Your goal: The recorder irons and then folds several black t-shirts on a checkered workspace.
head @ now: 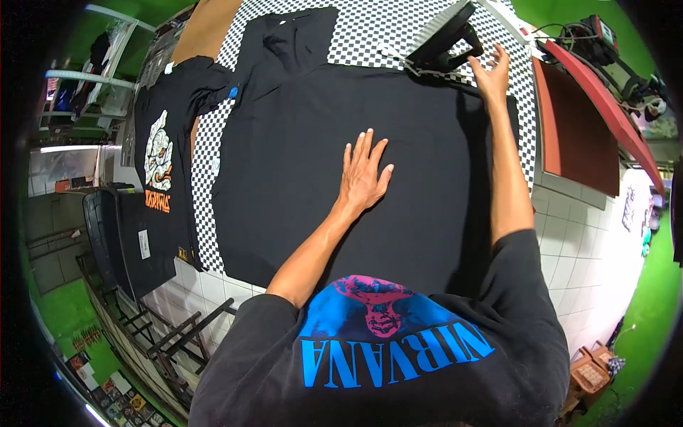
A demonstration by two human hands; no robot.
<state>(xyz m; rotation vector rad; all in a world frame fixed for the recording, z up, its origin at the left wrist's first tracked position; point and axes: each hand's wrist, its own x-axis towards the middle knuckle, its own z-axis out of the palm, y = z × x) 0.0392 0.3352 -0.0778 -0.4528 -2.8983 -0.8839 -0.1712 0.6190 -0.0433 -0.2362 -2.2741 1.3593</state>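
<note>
A large black T-shirt (299, 176) lies spread on a table covered with black-and-white checkered cloth (368, 37). My left hand (365, 176) rests on the middle of the shirt, palm down with its fingers apart. At the upper right, my right hand (492, 74) is held with fingers spread beside the handle of a clothes iron (445, 40); it does not appear to grip it. The iron stands tilted near the shirt's far right edge, with its metal soleplate turned to the upper left. A pale cord lies beside it.
A second black T-shirt (160, 123) with a printed figure lies at the left. A red heat press (608, 96) stands to the right, beside a brown-topped surface (581, 133). A white power strip (507, 18) is at the upper right. A dark metal rack (176, 336) stands lower left.
</note>
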